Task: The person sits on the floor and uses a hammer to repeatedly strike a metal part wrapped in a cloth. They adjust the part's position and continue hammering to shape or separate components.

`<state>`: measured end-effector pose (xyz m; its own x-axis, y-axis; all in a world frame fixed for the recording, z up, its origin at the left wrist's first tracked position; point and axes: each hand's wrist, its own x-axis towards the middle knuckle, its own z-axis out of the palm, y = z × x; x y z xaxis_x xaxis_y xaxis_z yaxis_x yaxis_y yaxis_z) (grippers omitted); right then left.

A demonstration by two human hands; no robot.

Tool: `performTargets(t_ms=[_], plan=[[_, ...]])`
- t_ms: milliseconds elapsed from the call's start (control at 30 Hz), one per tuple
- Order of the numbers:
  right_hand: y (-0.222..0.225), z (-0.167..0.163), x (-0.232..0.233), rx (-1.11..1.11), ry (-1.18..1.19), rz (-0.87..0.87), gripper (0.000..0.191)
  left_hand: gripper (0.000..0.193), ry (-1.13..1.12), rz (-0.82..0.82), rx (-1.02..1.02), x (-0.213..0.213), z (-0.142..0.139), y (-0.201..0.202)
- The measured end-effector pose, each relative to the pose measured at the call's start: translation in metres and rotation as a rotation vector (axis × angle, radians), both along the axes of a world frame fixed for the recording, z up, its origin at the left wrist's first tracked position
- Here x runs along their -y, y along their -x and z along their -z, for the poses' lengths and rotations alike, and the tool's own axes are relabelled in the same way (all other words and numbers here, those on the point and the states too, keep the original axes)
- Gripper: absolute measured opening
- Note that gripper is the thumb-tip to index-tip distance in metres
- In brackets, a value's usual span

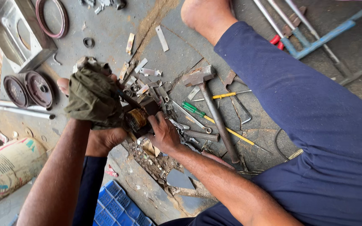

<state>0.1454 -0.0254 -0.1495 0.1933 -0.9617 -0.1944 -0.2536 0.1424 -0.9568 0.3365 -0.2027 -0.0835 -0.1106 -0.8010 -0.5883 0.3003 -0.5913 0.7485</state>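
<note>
My left hand is mostly covered by an olive-green cloth that it grips and presses against a dark metal block with a copper-coloured winding. My right hand rests on the right side of that block, fingers curled on its edge. The block sits on the grey floor among loose metal strips. What looks like my bare foot lies just below the cloth, against the block.
A hammer, a green-handled screwdriver, a yellow one and pliers lie right of the block. My right leg in blue trousers crosses the top right. Round dark discs, a metal housing and a blue crate lie around.
</note>
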Motion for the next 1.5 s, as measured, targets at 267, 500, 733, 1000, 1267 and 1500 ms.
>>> performTargets(t_ms=[267,500,733,1000,1267,1500], plan=[[0.006,-0.009,-0.003,-0.091,0.235,0.087,0.073,0.116,0.028,0.057,-0.059,0.004,-0.009,0.003],[0.004,-0.012,-0.002,-0.05,0.154,0.072,0.072,0.119,0.044,0.09,-0.107,0.008,-0.003,0.002],[-0.003,-0.005,-0.003,-0.063,0.06,-0.008,0.067,0.122,0.053,0.121,-0.191,0.006,0.001,-0.011],[-0.003,-0.013,0.003,-0.063,0.059,-0.025,0.071,0.115,0.07,0.123,-0.295,0.002,-0.006,-0.008],[0.01,-0.02,0.006,-0.175,0.094,-0.171,0.067,0.104,0.174,0.133,-0.139,0.003,-0.015,0.013],[0.082,-0.015,0.016,-0.448,0.322,0.372,0.039,0.095,0.526,0.193,0.609,-0.006,-0.026,0.025]])
